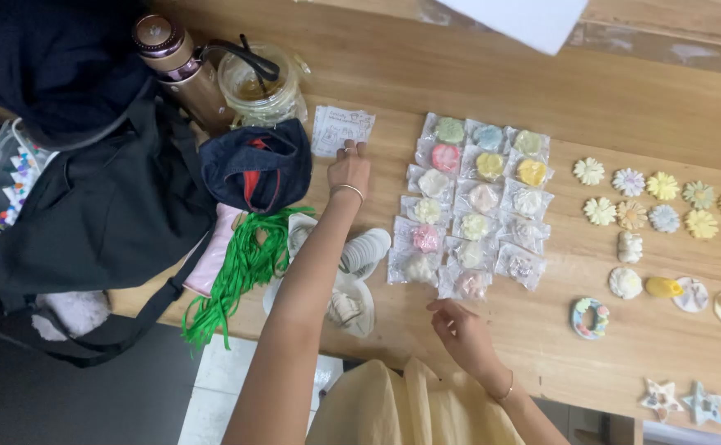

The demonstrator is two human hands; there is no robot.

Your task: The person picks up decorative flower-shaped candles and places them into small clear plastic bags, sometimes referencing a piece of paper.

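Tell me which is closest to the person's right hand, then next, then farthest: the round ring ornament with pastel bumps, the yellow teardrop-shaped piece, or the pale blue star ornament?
From the right hand, in the head view:
1. The round ring ornament with pastel bumps, just to the hand's right on the wooden table.
2. The yellow teardrop-shaped piece, further right and a little higher.
3. The pale blue star ornament, far right by the table's near edge.

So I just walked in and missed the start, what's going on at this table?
A person is laying out small pastel flower-shaped pieces on a wooden table. Their left hand rests by a small printed packet, and their right hand touches the near edge of a grid of clear-bagged pieces. Unbagged flowers lie in rows to the right, green ribbon to the left.
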